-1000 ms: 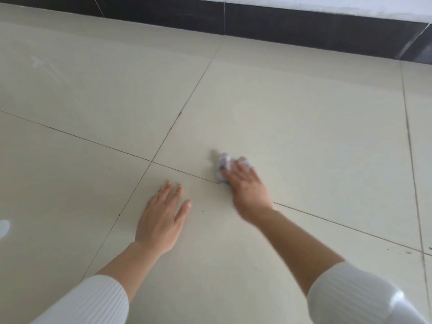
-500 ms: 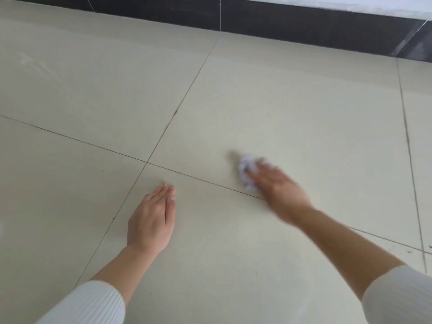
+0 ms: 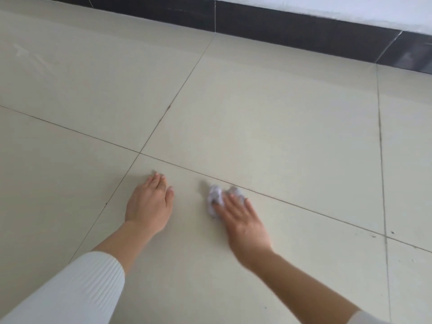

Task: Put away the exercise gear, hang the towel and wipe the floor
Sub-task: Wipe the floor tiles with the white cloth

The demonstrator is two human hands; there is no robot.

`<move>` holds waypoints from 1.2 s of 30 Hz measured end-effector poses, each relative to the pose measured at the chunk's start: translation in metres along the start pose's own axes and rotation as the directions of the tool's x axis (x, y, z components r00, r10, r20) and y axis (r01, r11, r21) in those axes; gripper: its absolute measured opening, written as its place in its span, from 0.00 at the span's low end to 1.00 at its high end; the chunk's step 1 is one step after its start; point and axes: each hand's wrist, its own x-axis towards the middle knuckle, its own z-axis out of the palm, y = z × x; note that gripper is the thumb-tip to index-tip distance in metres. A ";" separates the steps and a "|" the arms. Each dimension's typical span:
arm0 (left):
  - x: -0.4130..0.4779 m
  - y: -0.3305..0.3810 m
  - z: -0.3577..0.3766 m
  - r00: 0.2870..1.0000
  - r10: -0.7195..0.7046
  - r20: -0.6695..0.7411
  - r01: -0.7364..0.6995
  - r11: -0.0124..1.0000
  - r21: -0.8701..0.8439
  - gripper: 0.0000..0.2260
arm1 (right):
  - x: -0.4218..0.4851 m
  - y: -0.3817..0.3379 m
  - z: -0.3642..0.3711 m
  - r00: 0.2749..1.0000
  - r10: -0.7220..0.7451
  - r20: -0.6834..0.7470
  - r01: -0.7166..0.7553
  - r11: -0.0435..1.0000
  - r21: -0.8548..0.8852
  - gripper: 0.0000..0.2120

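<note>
left hand [image 3: 149,203] flat, fingers straight, palm on the glossy beige tile floor [image 3: 280,113] | right hand [image 3: 244,220] fingers stretched out, pressing crumpled white wad [image 3: 215,199] onto near tile, gripping nothing | dark skirting [image 3: 280,26] far

Right hand [image 3: 243,220] blurred, wad [image 3: 214,197] partly hidden under its fingers [image 3: 230,202], left sleeve [image 3: 77,293] and right sleeve [image 3: 364,318] cut by bottom edge

An indoor room is shown: a floor [image 3: 280,113] laid with large pale glossy tiles, divided by thin dark grout lines [image 3: 180,90], is met at its far edge by dark skirting [image 3: 292,29] under a white wall [image 3: 350,10]. The kind of room cannot be told.
</note>
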 end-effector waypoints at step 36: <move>-0.081 -0.007 -0.003 0.928 0.181 0.325 -0.203 0.979 0.034 0.26 | -0.085 -0.001 -0.004 0.923 -0.332 0.193 0.363 0.919 -0.156 0.29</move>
